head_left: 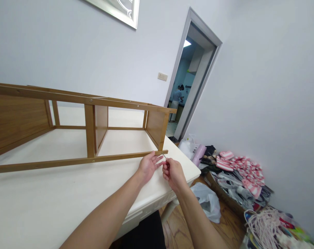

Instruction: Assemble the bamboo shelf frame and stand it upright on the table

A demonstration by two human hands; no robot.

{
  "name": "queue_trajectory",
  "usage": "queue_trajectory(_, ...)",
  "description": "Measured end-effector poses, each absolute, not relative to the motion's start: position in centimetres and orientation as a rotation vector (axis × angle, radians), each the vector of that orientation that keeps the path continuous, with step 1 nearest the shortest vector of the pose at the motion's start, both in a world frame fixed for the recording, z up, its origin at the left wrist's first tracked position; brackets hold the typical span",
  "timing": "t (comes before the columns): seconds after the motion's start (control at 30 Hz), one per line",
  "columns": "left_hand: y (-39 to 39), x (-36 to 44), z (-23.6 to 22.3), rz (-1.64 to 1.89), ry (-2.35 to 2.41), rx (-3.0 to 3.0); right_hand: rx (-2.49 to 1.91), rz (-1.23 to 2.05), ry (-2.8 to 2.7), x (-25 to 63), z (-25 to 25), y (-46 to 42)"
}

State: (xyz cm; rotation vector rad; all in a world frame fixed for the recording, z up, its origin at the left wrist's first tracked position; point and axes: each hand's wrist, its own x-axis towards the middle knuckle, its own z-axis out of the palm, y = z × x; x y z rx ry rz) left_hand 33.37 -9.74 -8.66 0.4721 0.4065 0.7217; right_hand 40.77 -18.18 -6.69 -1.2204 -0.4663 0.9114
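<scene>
A bamboo shelf frame [89, 131] lies on its side on a cream table [68, 200]. My left hand [148, 165] is open, its fingers spread beside the end of the frame's lower rail [120, 157]. Close to it, my right hand [172, 172] is closed in a pinch on a thin metal tool [164, 156], whose tip points at the rail's end near the frame's corner leg [162, 133]. The two hands almost touch.
The table's corner [195, 171] is just past my hands. On the wooden floor to the right lie plastic bags [208, 202], a pile of striped clothes [239, 173] and cords [265, 224]. An open doorway [188, 86] shows a person in another room.
</scene>
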Motion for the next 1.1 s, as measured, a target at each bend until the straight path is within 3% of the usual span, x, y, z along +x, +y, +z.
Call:
queue_trajectory(0.2, -9.7, 33.4, -8.8, 0.711, 0.399, 0.480, -0.955, 1.146, -0.276, 41.0, -6.2, -18.2)
queue_trajectory(0.47, -9.6, 33.4, -8.9, 0.709, 0.401, 0.468, -0.890, 1.222, -0.273, 41.3, -6.9, -18.3)
queue_trajectory(1.1, -9.8, 33.2, -8.8, 0.695, 0.370, 0.554, -1.134, 0.564, -0.959, 42.9, -9.3, -18.7)
